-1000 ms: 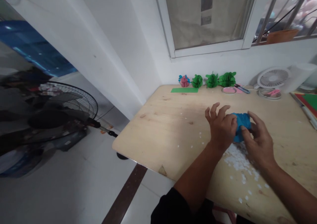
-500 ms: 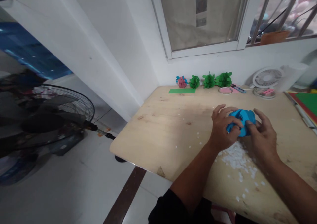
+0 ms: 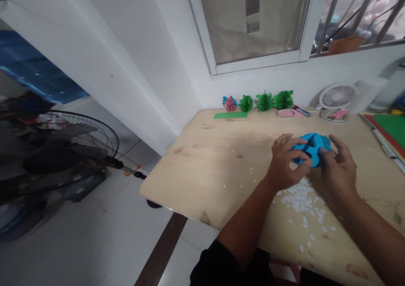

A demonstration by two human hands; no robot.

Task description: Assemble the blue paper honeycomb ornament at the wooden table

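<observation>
Between my hands, above the table, is a blue folded-paper piece (image 3: 313, 144) with curved layers and dark gaps between them. My left hand (image 3: 286, 161) grips its left side, fingers curled onto the layers and thumb below. On the right side, my right hand (image 3: 340, 168) holds the paper, its thumb pressed on the front and its fingers behind, partly hidden. Beneath my hands lies a scattered heap of small white paper bits (image 3: 302, 197) on the wooden table (image 3: 196, 168).
Along the wall stand a pink-and-blue paper figure (image 3: 230, 103) and several green paper figures (image 3: 264, 101). A green strip (image 3: 230, 115), a utility knife (image 3: 301, 110), a tape ring (image 3: 285, 114) and a small white fan (image 3: 338, 95) lie or stand nearby. Coloured sheets (image 3: 390, 128) are at right; a floor fan (image 3: 69, 151) stands left.
The blue paper piece has been raised slightly and turned a little, showing more of its rounded front. My left fingers have spread slightly along it. The whole view has shifted a bit.
</observation>
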